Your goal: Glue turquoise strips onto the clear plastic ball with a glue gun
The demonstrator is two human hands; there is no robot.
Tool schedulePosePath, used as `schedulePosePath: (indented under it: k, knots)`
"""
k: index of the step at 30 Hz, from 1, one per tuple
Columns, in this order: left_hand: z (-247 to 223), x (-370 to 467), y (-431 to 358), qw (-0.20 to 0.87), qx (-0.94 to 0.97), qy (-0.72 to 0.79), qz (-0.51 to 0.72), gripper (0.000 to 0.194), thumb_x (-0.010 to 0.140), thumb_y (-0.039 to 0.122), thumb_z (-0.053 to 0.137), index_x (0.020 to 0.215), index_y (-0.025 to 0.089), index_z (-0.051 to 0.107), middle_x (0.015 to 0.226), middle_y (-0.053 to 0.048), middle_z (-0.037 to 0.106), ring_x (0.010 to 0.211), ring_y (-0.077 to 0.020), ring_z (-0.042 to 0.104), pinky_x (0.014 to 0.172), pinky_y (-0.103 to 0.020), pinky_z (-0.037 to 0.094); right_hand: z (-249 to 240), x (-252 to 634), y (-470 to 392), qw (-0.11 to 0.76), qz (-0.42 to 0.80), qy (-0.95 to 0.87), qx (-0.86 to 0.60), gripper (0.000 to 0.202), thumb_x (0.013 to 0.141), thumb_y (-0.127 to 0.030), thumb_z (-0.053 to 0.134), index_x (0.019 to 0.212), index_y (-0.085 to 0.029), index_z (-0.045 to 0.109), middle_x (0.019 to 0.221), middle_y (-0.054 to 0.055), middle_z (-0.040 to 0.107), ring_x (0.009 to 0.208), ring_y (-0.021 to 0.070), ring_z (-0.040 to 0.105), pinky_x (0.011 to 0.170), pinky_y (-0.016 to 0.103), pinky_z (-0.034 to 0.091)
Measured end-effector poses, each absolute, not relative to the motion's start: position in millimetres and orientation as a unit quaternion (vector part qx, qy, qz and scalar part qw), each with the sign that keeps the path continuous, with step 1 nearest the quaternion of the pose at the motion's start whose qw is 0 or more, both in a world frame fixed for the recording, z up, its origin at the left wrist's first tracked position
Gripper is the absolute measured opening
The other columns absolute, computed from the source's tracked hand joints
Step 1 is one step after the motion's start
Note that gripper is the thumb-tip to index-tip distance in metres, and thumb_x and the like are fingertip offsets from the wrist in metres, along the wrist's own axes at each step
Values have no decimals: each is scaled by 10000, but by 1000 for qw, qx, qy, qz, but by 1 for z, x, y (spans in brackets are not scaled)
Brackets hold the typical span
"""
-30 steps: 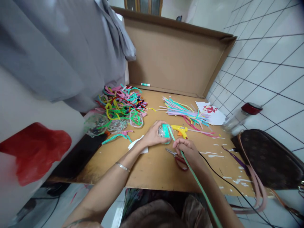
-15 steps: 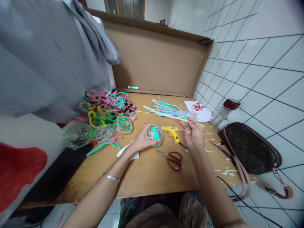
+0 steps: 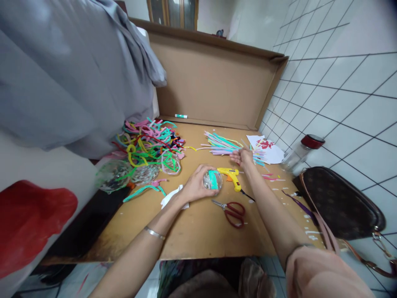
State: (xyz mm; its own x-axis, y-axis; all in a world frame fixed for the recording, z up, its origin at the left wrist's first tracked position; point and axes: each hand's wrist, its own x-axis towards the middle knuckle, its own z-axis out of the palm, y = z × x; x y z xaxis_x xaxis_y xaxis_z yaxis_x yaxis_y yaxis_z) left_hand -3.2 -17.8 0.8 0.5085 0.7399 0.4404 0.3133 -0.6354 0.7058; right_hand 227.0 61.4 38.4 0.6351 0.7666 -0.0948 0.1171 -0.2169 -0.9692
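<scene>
My left hand [image 3: 198, 182] is closed around a clear round container [image 3: 218, 182] with a teal strip on it, just above the table. Fingers stretched out, my right hand [image 3: 242, 158] lies at the near edge of a bundle of pastel pipe cleaners [image 3: 221, 142]; no separate stem shows in its grasp. Between the hands is a yellow glue gun [image 3: 231, 176], its nozzle close to the container. Red-handled scissors [image 3: 234, 213] rest nearer to me. A white paper piece [image 3: 169, 198] lies partly under my left wrist.
At left sits a heap of coloured pipe cleaners [image 3: 149, 140] beside clear plastic pieces [image 3: 113, 176]. A cardboard panel [image 3: 214, 78] stands behind, with a glue stick [image 3: 181, 116] at its foot. On the right are a bottle [image 3: 299, 153], a brown bag [image 3: 344, 203] and a paper with red shapes [image 3: 271, 151].
My right hand has moved forward and left to the bundle, and the mint-green pipe cleaner it held no longer shows in it. My left hand still holds the container. The view has shifted slightly.
</scene>
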Motion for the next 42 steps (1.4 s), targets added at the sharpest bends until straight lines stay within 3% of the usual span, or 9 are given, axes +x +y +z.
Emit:
schedulePosePath:
  k: [4,8,12,18,21,24,28,36,42]
  knots:
    - [1,-3,-18,282,825,311,380,647,601,279,785,1185,203,518,1241,-91,548,1211,-268,527,1068,-409,426,34,243,72,422,184,-395,-795,383,909,-274,356,1201,-148,569,1028,152,681,986,234,660,849,397,544]
    - [-1,-3,-18,288,820,316,380,662,595,273,789,1194,218,512,1259,-90,539,1225,-267,522,1080,-414,420,39,268,86,270,94,-488,-825,399,896,-235,406,1237,-124,581,1355,203,545,1307,281,475,1090,406,350]
    - [0,-3,-19,296,818,317,378,675,578,264,797,1190,214,519,1262,-92,541,1212,-267,529,1070,-409,431,36,290,101,110,73,-535,-834,513,868,-361,529,1313,-108,512,1445,225,451,1387,329,363,1132,508,242]
    - [2,-3,-19,296,816,319,381,674,583,253,800,1192,210,515,1259,-98,540,1213,-261,521,1074,-408,427,30,305,120,-56,93,-568,-816,499,838,-499,583,1176,-133,619,1293,202,597,1293,360,480,1101,616,212]
    - [0,-3,-18,292,818,316,380,684,591,271,800,1204,212,505,1266,-102,533,1223,-264,513,1080,-411,423,30,308,121,-82,92,-593,-796,493,762,-462,686,1155,-170,634,1278,154,621,1263,345,506,1090,583,260]
    - [-2,-4,-17,292,819,319,378,685,590,286,803,1204,222,505,1269,-98,528,1222,-268,518,1079,-413,426,30,309,115,-78,88,-619,-776,533,686,-402,759,1158,-188,635,1215,111,657,1142,280,591,1001,423,410]
    - [-2,-4,-17,292,819,320,377,677,604,296,799,1208,214,503,1282,-102,521,1238,-271,509,1087,-414,418,31,306,99,-37,39,-629,-776,474,737,-332,710,1179,-189,615,1148,99,671,1043,219,622,839,270,460]
    - [1,-3,-17,302,811,325,381,677,588,298,797,1199,225,513,1258,-82,540,1203,-271,532,1067,-422,425,46,285,65,42,-181,-581,-792,454,930,-144,288,1359,-108,428,1316,253,506,1233,334,441,962,492,356]
    - [3,-2,-18,307,807,328,383,673,593,282,794,1203,214,520,1251,-89,546,1211,-271,528,1073,-414,419,44,273,60,-98,-78,-592,-796,386,865,-159,477,1229,-149,607,1280,214,570,1163,324,537,901,484,439]
